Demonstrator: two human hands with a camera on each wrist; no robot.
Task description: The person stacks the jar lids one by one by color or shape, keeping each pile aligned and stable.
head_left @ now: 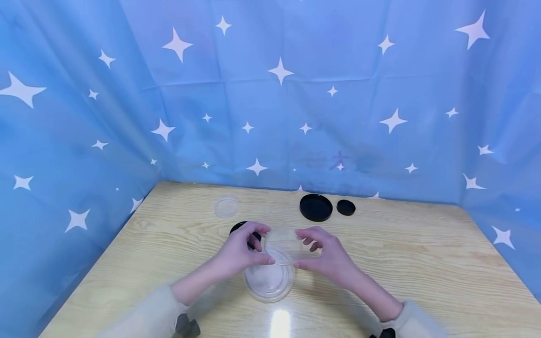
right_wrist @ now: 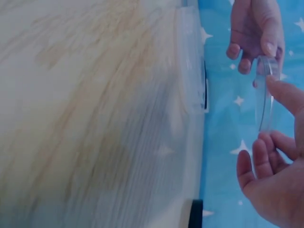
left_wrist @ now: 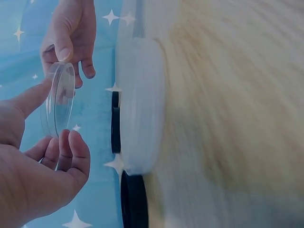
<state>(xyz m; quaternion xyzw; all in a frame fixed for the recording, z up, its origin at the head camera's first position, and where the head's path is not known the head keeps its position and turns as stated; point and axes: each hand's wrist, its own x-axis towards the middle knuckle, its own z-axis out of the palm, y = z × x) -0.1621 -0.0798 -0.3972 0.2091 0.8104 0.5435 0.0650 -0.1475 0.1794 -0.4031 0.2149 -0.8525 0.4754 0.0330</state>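
Observation:
Both hands hold a clear, shallow round dish raised above the table, one at each side. My left hand pinches its left edge between thumb and fingers. At the opposite edge, my right hand grips it the same way. Seen edge-on in the left wrist view, the clear dish has a low, doubled rim. Below it on the table lies a wider clear round dish with ring-shaped rims, partly covered in the head view. A black round dish sits behind my left hand, which hides much of it.
Toward the back of the wooden table lie a large black round dish and a smaller black one. Another clear round piece lies at the back left. A blue star-patterned curtain stands behind the table and along its sides.

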